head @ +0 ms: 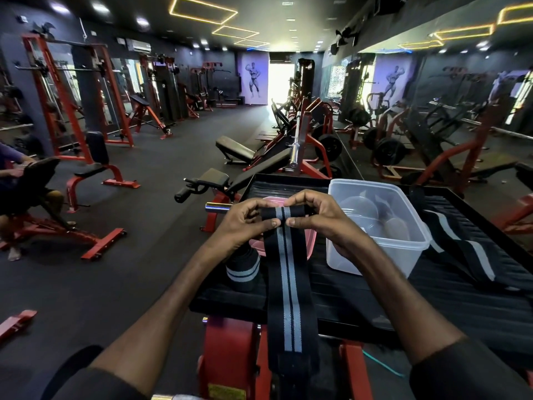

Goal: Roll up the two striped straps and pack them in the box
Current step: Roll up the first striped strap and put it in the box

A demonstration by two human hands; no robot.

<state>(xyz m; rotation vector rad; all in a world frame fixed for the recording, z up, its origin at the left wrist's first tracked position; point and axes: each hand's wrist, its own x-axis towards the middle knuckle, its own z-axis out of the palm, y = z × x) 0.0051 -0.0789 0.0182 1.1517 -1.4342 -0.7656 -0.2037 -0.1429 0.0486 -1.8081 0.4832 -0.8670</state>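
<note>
Black striped strap [288,284] with two grey stripes down its length and a thin black line between them, woven and flat. Top end folded over into a short roll, pinched between the fingers [271,223] of left hand [245,223] and right hand [320,217], thumbs meeting on the near side, other fingers curled behind the roll. Rest of strap hanging straight down from the fingers, across the counter [447,307] edge and over the red frame [227,350] below. Three straps counted: one in the fingers, one rolled strap [242,269] standing on end just below the left-hand fingers with its grey bands showing, one loose strap [461,246] lying unrolled well right of the fingers, beyond the box. One box [375,255], clear plastic, open top, just right of the right-hand fingers, touching or nearly touching the right wrist; contents only blurry pale shapes, cannot tell what. One pink plastic piece [310,243] flat on the counter directly beneath the fingers, mostly hidden by hands and strap. Nothing between fingers and box opening. Beyond the fingers: gym floor, black padded benches [239,150], a barbell [297,148]. Far left of the fingers, a seated person [11,180], partly cut off.
</note>
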